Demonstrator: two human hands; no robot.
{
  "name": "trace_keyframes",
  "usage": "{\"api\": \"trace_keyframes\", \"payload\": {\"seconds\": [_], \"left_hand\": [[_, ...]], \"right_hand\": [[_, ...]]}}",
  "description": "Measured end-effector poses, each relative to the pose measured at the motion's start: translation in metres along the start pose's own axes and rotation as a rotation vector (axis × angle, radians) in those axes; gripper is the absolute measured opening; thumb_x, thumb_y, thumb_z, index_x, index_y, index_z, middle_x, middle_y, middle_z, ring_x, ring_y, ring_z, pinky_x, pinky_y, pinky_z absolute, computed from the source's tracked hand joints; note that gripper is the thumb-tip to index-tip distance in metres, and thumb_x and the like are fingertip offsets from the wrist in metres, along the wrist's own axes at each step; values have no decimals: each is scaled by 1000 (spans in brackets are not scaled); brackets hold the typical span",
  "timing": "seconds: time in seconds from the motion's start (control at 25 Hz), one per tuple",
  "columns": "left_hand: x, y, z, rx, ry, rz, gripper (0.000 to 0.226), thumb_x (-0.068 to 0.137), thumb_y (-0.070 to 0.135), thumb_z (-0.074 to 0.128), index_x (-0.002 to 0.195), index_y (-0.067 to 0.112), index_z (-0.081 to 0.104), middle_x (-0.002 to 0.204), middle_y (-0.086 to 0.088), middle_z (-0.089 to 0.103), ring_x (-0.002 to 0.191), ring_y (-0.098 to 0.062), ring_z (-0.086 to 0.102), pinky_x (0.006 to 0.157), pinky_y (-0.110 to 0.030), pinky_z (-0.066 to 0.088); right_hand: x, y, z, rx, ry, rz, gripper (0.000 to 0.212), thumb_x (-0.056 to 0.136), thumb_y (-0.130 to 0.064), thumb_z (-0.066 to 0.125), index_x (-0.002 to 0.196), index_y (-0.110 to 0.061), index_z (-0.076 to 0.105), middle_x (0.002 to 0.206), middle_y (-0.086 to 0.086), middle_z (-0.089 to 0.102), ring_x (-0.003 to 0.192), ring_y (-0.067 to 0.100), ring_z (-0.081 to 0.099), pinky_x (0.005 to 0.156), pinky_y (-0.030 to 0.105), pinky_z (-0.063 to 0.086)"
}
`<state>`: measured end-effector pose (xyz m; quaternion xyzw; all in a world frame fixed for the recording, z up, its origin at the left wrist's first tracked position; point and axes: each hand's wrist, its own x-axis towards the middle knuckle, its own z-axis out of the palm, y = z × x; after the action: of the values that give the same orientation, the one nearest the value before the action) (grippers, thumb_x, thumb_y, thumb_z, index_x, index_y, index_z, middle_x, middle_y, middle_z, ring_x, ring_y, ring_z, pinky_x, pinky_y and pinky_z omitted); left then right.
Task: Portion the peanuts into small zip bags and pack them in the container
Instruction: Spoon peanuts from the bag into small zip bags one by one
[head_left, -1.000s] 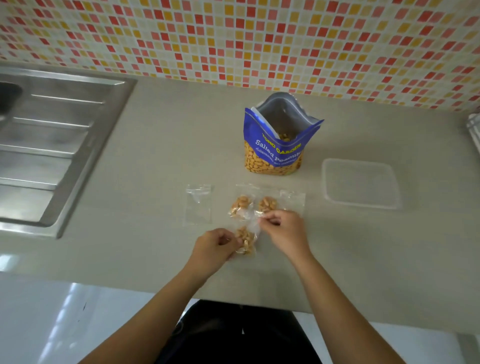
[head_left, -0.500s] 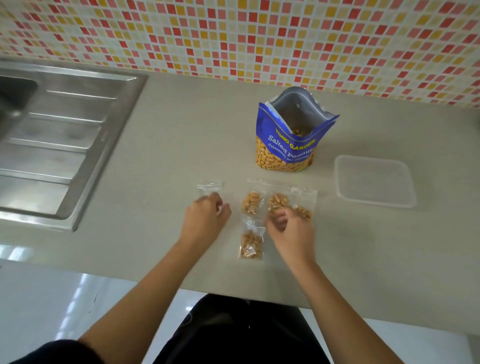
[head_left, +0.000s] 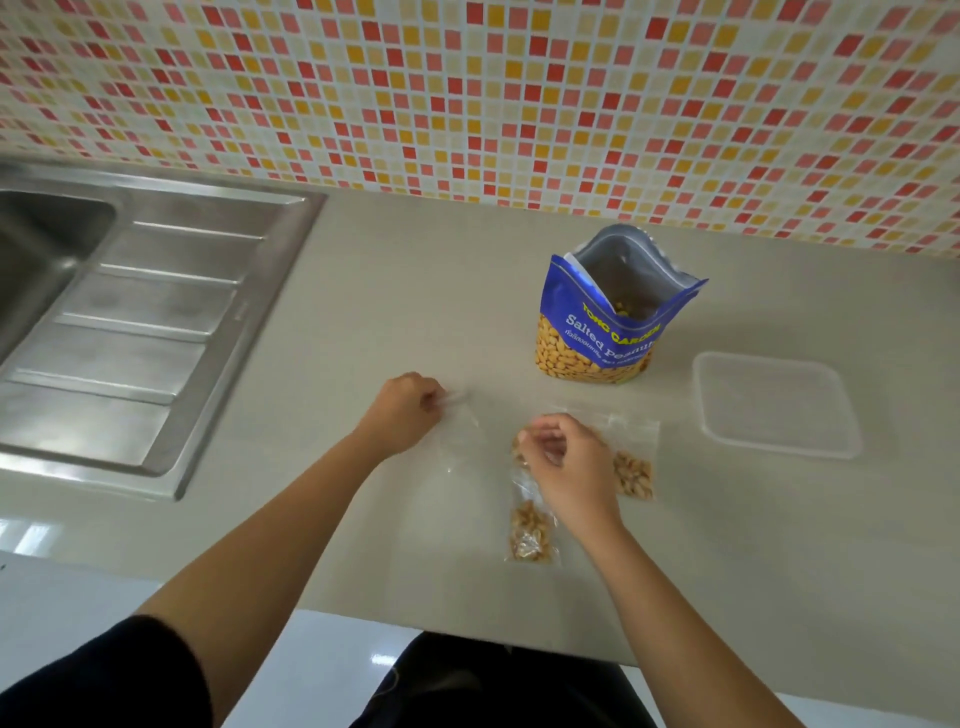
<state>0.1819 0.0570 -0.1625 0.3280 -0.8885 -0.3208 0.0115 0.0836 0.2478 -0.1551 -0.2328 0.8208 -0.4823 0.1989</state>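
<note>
Right of the steel sink (head_left: 130, 338), I saw the left hand (head_left: 402, 415) pinching the top edge of an empty zip bag (head_left: 460, 436) on the counter (head_left: 415, 291). The right hand (head_left: 566, 467) hung curled over the filled bags (head_left: 530, 530); I couldn't tell whether it gripped one. The open peanut pouch (head_left: 608, 322) stood behind them, and the container (head_left: 774, 405) lay furthest right.

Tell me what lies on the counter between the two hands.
An empty zip bag, its top pinched by the left hand, lies on the counter between it and the right hand; the head view shows this.
</note>
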Motion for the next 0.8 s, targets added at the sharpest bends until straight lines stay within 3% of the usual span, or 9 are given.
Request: {"api": "trace_keyframes", "payload": {"seconds": [0.08, 0.16, 0.2, 0.28, 0.4, 0.52, 0.64, 0.8], "left_hand": [[-10, 20, -11, -543, -25, -212, 8, 86, 2, 59, 90, 5, 65, 83, -7, 59, 74, -19, 58, 65, -17, 49], [-20, 45, -18, -1031, -78, -307, 8, 87, -1, 58, 92, 4, 61, 79, -3, 57, 66, -10, 59, 65, -14, 54], [-24, 55, -20, -1135, -102, -312, 8, 87, -2, 57, 92, 4, 60, 78, -1, 57, 64, -7, 60, 64, -13, 54], [-29, 74, -22, -1184, -132, -287, 8, 87, -2, 58, 89, 5, 60, 77, -1, 58, 61, -4, 61, 63, -13, 54], [-31, 93, -20, -1135, -163, -255, 7, 87, 4, 59, 84, 10, 62, 75, -2, 57, 63, -6, 61, 63, -17, 55], [-27, 104, -20, -1240, -213, -299, 14, 90, 21, 57, 83, 10, 64, 72, 1, 65, 63, -8, 65, 64, -20, 55], [-23, 110, -21, -1289, -277, -300, 16, 91, 19, 55, 86, 9, 67, 71, 0, 69, 63, -7, 67, 61, -18, 56], [-22, 116, -17, -1238, -283, -225, 15, 90, 9, 53, 86, 10, 68, 68, -1, 69, 63, -8, 68, 61, -18, 56]], "right_hand": [[6, -9, -5, 214, -20, 154, 25, 80, -26, 72, 100, -21, 58, 99, 1, 65, 88, 10, 63, 79, 13, 49], [13, -15, -10, 400, -90, 257, 50, 73, -42, 73, 113, -23, 50, 115, 3, 60, 99, 8, 60, 88, 19, 46], [14, -21, -12, 485, -130, 293, 66, 66, -52, 73, 119, -24, 46, 119, 3, 57, 100, 8, 59, 90, 22, 46], [16, -31, -17, 595, -149, 323, 83, 57, -56, 77, 126, -25, 42, 116, 3, 58, 96, 9, 60, 84, 28, 49], [20, -37, -32, 532, -4, 235, 59, 69, -25, 80, 118, -29, 47, 90, 2, 67, 78, 12, 63, 72, 30, 52], [22, -35, -51, 421, 39, 111, 51, 73, -16, 78, 107, -39, 48, 76, 1, 72, 72, 13, 66, 74, 34, 54], [22, -36, -67, 455, 24, 48, 50, 77, -6, 73, 109, -35, 47, 75, -2, 74, 69, 7, 67, 68, 23, 54], [23, -35, -78, 461, 15, 33, 53, 78, -3, 71, 113, -34, 45, 80, 0, 75, 71, 6, 67, 71, 26, 55]]}}
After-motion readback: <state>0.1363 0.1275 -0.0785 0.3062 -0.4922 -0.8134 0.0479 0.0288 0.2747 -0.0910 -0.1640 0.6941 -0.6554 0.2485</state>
